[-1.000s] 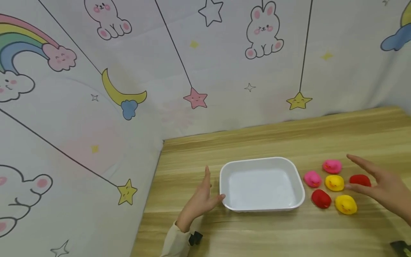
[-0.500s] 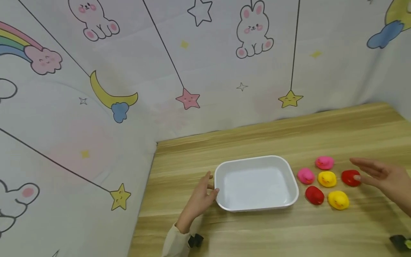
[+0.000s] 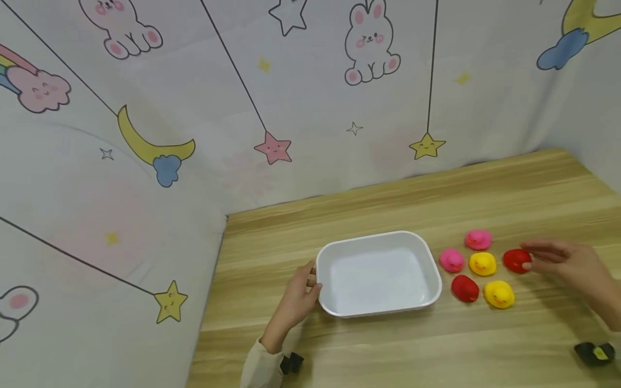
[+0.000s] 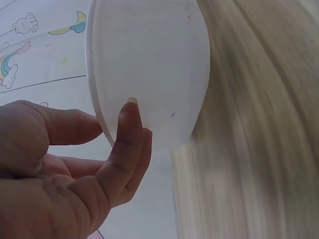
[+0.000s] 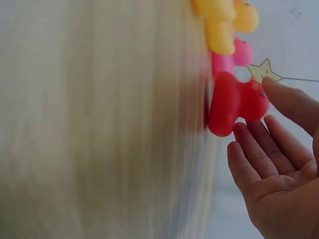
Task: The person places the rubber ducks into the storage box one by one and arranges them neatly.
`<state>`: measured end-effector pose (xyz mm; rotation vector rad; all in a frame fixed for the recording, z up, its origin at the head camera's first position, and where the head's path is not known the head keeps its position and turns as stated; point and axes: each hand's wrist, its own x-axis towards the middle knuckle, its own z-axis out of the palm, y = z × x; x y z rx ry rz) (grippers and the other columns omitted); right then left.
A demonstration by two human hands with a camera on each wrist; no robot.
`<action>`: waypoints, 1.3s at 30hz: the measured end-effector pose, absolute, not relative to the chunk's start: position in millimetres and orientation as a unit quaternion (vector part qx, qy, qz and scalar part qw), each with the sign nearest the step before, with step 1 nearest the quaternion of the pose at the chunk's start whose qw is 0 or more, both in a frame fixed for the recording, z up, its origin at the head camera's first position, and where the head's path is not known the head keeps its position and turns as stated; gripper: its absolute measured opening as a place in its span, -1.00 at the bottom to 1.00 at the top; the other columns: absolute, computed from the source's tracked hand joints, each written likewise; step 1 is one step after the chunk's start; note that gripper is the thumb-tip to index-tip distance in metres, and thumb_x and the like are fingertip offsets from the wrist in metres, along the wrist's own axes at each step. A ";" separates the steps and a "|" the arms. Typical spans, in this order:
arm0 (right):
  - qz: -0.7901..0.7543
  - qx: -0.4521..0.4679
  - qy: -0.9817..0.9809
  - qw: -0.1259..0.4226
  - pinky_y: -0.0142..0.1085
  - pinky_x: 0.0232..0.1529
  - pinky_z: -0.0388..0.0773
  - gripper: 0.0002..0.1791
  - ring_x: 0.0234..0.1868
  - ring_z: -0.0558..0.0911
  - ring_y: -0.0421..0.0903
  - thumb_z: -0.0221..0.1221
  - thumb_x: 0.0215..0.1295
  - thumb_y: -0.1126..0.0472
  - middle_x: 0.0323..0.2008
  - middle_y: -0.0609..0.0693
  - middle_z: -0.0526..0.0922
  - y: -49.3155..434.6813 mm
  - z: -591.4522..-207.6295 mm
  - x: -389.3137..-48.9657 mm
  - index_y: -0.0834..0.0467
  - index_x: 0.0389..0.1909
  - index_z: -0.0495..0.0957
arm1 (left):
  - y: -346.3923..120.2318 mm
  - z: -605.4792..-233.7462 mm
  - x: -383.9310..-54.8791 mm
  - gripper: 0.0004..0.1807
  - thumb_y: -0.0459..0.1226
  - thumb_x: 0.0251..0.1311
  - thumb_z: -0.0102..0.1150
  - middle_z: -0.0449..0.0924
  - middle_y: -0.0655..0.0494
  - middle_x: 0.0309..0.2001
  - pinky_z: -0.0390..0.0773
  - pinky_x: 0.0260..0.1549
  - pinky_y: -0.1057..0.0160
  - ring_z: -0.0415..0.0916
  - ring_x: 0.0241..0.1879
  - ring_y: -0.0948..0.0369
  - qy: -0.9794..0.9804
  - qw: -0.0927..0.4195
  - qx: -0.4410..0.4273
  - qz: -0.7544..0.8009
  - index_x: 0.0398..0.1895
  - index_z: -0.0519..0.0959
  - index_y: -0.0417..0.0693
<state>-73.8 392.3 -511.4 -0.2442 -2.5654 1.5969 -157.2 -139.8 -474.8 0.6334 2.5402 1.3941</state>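
My left hand (image 3: 297, 296) is at the left end of a white plastic basin (image 3: 378, 312). In the left wrist view its thumb lies against the rim and its bent fingers (image 4: 130, 119) touch the basin's outer wall. My right hand (image 3: 572, 267) reaches in from the right around a red rubber duck (image 3: 516, 261), the rightmost of the group. In the right wrist view its fingers are nearly straight, with the thumb (image 5: 284, 99) by the duck's head and fingertips just below it. Whether they touch the duck I cannot tell. The duck stands on the table.
Between the basin and my right hand sit two pink ducks (image 3: 478, 240), two yellow ducks (image 3: 499, 295) and another red duck (image 3: 464, 289). All rest on a wood-grain table (image 3: 368, 355). A white cloth (image 3: 320, 108) with cartoon prints hangs behind and at the left.
The head view has shifted a little to the right. My left fingers have closed in on the basin's end. My right hand has come nearer to the red duck, its thumb and fingers drawing together.
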 end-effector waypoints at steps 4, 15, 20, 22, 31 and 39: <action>0.435 -0.073 -0.896 0.051 -0.78 -0.29 0.48 -0.34 -0.14 0.49 -0.64 0.47 0.17 0.14 0.04 0.27 0.67 387.0 -507.9 -79.9 0.46 0.16 0.51 | -140.6 -472.6 -157.8 -0.42 -0.61 0.28 0.07 0.39 -0.46 0.07 0.75 -0.44 0.33 0.61 -0.12 -0.16 0.857 0.085 0.215 0.462 0.37 0.24 -0.55; 0.302 0.002 -0.950 0.076 0.27 -0.18 0.58 -0.54 -0.03 0.51 0.60 0.50 -0.01 0.33 -0.04 0.54 0.59 373.2 -501.3 -93.0 0.41 -0.05 0.65 | -148.4 -469.2 -152.8 -0.43 -0.61 0.29 0.07 0.41 -0.44 0.06 0.75 -0.43 0.33 0.61 -0.13 -0.15 0.862 0.081 0.212 0.452 0.36 0.23 -0.60; 0.288 0.019 -0.955 0.070 0.45 -0.18 0.50 -0.54 -0.03 0.49 0.62 0.48 -0.01 0.37 -0.05 0.56 0.57 371.2 -501.4 -94.2 0.41 -0.04 0.64 | -150.5 -468.7 -151.2 -0.44 -0.60 0.28 0.08 0.42 -0.44 0.06 0.72 -0.43 0.37 0.61 -0.14 -0.15 0.863 0.076 0.216 0.450 0.35 0.24 -0.60; 0.287 0.027 -0.955 0.067 0.45 -0.18 0.51 -0.53 -0.04 0.50 0.62 0.48 -0.01 0.38 -0.05 0.56 0.57 371.4 -502.0 -94.6 0.41 -0.03 0.64 | -150.9 -469.0 -150.6 -0.44 -0.61 0.29 0.07 0.41 -0.45 0.06 0.73 -0.43 0.35 0.61 -0.14 -0.16 0.861 0.078 0.216 0.454 0.35 0.24 -0.60; 0.289 0.038 -0.953 0.087 -0.43 -0.27 0.61 -0.47 -0.07 0.59 0.49 0.54 -0.06 0.32 -0.05 0.47 0.63 374.1 -502.9 -86.4 0.37 -0.01 0.65 | -146.8 -472.6 -153.6 -0.44 -0.60 0.30 0.06 0.44 -0.41 0.01 0.73 -0.38 0.35 0.61 -0.14 -0.13 0.859 0.077 0.230 0.450 0.35 0.23 -0.61; 0.341 -0.025 -0.938 0.050 -0.77 -0.33 0.29 -0.37 -0.07 0.66 -0.24 0.54 0.05 0.08 0.06 0.34 0.64 373.6 -497.5 -75.3 0.29 0.11 0.63 | -142.8 -470.4 -155.0 -0.39 -0.61 0.28 0.10 0.50 -0.37 -0.12 0.79 -0.47 0.04 0.63 -0.23 -0.15 0.840 0.114 0.176 0.501 0.35 0.14 -0.69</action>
